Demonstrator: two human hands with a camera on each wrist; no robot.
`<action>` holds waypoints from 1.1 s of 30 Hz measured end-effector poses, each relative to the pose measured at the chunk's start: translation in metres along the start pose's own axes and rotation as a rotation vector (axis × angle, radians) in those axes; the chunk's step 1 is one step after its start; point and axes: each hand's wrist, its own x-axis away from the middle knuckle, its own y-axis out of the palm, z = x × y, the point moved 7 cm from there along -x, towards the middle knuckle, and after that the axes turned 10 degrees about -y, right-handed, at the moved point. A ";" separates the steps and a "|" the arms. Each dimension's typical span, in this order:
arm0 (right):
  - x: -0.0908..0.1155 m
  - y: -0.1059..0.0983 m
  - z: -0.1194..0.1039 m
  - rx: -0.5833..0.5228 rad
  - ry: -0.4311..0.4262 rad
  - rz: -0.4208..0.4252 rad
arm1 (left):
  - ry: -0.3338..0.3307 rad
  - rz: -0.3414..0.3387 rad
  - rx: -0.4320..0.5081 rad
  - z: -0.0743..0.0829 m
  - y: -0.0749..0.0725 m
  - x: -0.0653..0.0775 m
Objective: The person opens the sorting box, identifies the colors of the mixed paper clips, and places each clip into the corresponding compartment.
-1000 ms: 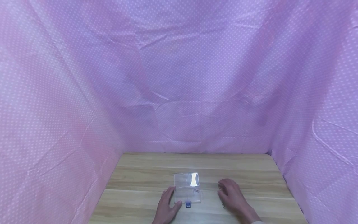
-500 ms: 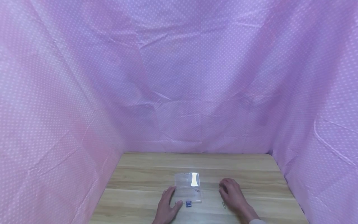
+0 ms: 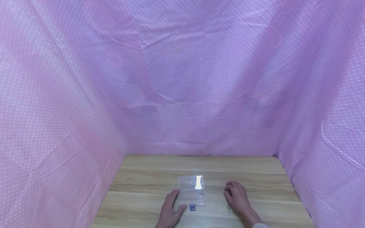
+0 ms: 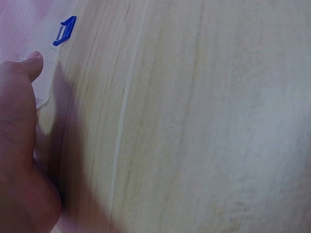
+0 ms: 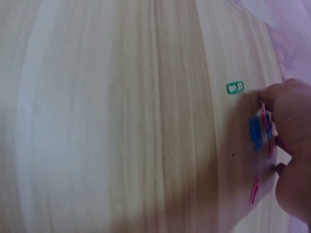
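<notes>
A clear plastic box [image 3: 192,199] lies with its lid [image 3: 186,183] folded back and a blue latch [image 3: 192,207] at its front. Inside it, toward the right, is a paper clip [image 3: 201,193]. My left hand [image 3: 170,209] rests at the box's left side, fingers along that edge and thumb at the front edge. To the right, my right hand [image 3: 237,198] has bent fingers low over several paper clips. Its fingertips are right at a pink paper clip [image 5: 264,115]; I cannot tell whether they pinch it. A blue paper clip [image 5: 255,132] lies beside them.
A green paper clip [image 5: 235,87] and another pink clip [image 5: 254,190] lie apart from the group on the wood-grain table [image 3: 151,164]. Polka-dot pink-purple cloth [image 3: 182,126] walls off the back and both sides.
My right hand has shifted slightly right, uncovering the paper clip on the table near its wrist. My left hand and the box keep their places.
</notes>
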 end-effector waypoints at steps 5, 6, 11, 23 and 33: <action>-0.001 0.004 0.003 0.014 -0.003 0.026 | 0.001 0.001 -0.003 -0.002 0.002 -0.002; -0.001 0.005 0.005 0.006 0.008 0.021 | 0.001 0.003 -0.005 -0.002 0.002 -0.003; -0.001 0.008 0.008 -0.026 0.058 0.005 | 0.002 0.013 -0.010 0.001 0.000 -0.001; -0.004 0.007 0.007 -0.059 0.159 -0.065 | 0.014 0.021 0.003 0.002 -0.002 0.000; -0.005 0.010 0.008 -0.069 0.173 -0.077 | 0.028 0.032 0.002 0.002 -0.002 -0.001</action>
